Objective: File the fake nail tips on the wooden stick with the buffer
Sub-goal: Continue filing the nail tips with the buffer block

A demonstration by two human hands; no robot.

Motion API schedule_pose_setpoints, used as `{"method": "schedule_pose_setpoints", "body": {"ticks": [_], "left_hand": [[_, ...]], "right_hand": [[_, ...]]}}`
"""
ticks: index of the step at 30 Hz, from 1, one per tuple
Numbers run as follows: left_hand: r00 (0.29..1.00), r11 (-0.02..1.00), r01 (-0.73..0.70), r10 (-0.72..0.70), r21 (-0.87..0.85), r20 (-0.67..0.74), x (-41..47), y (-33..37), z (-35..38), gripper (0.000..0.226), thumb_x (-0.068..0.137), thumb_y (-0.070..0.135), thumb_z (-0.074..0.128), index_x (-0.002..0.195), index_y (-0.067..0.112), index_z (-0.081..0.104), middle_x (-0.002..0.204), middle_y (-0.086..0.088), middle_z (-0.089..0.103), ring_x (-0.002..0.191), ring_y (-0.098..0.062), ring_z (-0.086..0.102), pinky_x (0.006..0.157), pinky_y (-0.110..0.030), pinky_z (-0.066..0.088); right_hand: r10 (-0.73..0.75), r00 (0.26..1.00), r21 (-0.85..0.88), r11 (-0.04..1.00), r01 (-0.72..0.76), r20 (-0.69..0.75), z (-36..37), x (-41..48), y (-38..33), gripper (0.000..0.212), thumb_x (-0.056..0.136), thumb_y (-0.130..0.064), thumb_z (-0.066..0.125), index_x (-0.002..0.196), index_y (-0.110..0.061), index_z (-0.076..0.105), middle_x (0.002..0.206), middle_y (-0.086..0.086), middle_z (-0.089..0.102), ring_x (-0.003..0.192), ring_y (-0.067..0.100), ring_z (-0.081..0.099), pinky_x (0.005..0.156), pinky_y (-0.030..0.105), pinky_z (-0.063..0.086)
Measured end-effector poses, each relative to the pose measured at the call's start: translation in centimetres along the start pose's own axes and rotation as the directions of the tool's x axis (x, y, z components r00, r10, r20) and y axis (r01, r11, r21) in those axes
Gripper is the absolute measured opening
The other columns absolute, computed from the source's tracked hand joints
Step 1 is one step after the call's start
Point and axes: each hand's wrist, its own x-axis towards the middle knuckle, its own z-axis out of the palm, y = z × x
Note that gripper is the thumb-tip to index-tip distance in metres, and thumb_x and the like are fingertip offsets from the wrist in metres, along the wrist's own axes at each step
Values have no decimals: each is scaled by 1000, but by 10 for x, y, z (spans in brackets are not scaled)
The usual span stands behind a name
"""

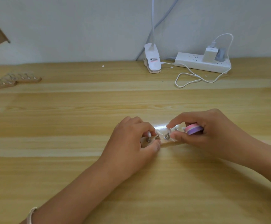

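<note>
Pinching is basically the whole story right now. The right hand (212,133) has its thumb and index finger closed on one clear nail tip (168,131) near the middle of the wooden stick (169,143). The pink-and-purple buffer (193,129) sits tucked under that hand's other curled fingers, not touching any tip. The left hand (131,143) is curled around the left end of the stick and pins it to the table (83,118), with the thumb on the near edge.

The stick lies flat right in front of the person, between both hands. A second clear tip (157,132) stands just beside the pinched one, and small metal holders (166,136) poke up along the wood.

My read is that this is checking or seating a tip, not actual filing. To do it well, I'd make sure the tip doesn't wobble on its holder, then bring the buffer out into a proper thumb-and-finger hold. Strokes should be light, and the left hand should bear down so the stick can't skate. These tips look thin and springy, so heavy pressure could pop one off.

Further back a white clip lamp (152,60) and a power strip (201,62) sit against the wall, with a white cable (196,78) looping in front. More tip-loaded sticks (13,80) lie far left.
</note>
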Motion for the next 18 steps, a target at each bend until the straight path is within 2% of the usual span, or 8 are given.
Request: {"method": "schedule_pose_setpoints", "body": {"ticks": [8,12,18], "left_hand": [[1000,1000,-3,3,-2,-1,1,0,2,21,74,45,61,88,32,68,79,18,54,84,-1,46,73,-11,32],[1000,1000,-14,14,2,-3,1,-1,2,19,75,43,63,89,31,69,79,18,53,83,-1,45,72,-13,32],[1000,1000,-14,14,-9,-4,1,-1,1,13,79,35,73,89,29,69,78,18,51,82,-1,45,72,-11,30]], "right_hand": [[-15,1000,-19,1000,15,-15,0,-2,-5,13,77,-41,72,86,-33,77,49,-19,46,51,7,43,52,13,33],[-9,999,-79,997,6,-36,2,0,-7,16,76,-42,71,86,-33,78,51,-29,49,55,1,51,54,16,34],[-47,997,-147,988,38,-57,5,-1,-8,5,81,-29,79,83,-24,80,51,-35,47,52,-4,49,52,16,33]]}}
